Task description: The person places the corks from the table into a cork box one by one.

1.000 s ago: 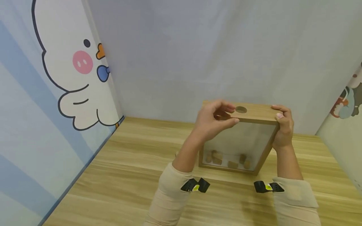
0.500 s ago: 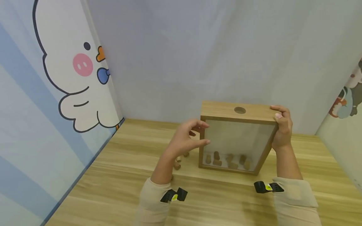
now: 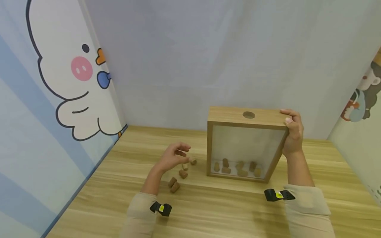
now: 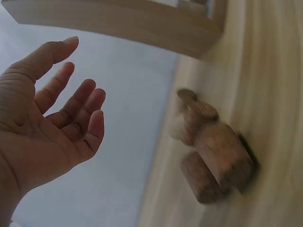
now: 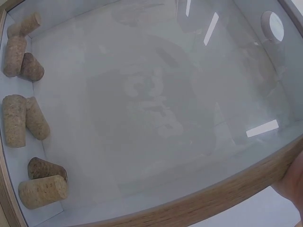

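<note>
A wooden box with a glass front stands upright on the table, a round hole in its top. Several corks lie on its floor, seen also in the right wrist view as corks. My right hand grips the box's top right corner. My left hand hovers low over the table left of the box, fingers relaxed, palm empty. Loose corks lie under and beside it, close up as corks.
The wooden table sits in a corner. A cartoon-printed panel stands at the left, a plain grey wall behind, and another printed panel at the right. The box stands close to the back wall.
My left hand has left the hole on the box's top and dropped down-left to the loose corks on the table. My right hand keeps its hold on the corner.
</note>
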Action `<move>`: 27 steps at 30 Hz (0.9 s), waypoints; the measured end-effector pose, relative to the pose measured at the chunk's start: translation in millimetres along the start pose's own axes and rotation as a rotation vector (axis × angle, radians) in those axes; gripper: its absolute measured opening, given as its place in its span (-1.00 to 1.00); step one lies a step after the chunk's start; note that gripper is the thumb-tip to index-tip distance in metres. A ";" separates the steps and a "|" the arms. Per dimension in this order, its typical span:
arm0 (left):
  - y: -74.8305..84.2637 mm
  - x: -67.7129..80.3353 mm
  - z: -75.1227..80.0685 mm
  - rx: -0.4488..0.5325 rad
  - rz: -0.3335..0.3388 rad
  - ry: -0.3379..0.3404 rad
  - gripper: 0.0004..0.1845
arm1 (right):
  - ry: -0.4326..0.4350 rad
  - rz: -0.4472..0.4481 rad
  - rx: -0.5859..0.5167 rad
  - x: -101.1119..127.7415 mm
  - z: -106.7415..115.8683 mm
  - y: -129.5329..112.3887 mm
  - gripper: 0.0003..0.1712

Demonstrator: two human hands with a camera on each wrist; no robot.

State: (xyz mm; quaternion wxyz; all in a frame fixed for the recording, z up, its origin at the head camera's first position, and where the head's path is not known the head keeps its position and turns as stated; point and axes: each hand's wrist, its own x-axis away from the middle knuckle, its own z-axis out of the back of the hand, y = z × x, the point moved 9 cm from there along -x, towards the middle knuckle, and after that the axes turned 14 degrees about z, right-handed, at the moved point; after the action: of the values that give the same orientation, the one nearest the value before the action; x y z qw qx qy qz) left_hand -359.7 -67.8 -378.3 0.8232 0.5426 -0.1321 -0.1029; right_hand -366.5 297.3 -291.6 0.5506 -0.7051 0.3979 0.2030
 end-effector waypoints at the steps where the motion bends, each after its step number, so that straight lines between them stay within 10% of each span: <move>1: -4.7 -0.7 1.5 -0.005 0.001 0.003 -0.59 | -0.001 0.002 0.000 -0.4 0.3 -0.2 -0.65; 9: -58.7 -32.6 8.7 -0.049 0.084 0.064 -0.60 | 0.008 0.004 -0.023 -1.9 2.0 1.6 -0.66; 27: -93.4 -71.8 -11.0 -0.166 0.344 -0.010 -0.52 | -0.008 -0.011 -0.023 -1.4 3.4 4.3 -0.67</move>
State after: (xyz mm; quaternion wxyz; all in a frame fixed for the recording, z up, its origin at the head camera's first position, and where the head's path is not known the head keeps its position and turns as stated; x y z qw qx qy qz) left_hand -426.4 -72.2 -476.0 0.8699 0.4417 -0.2181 0.0258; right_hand -370.2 300.7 -294.3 0.5450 -0.7129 0.3896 0.2072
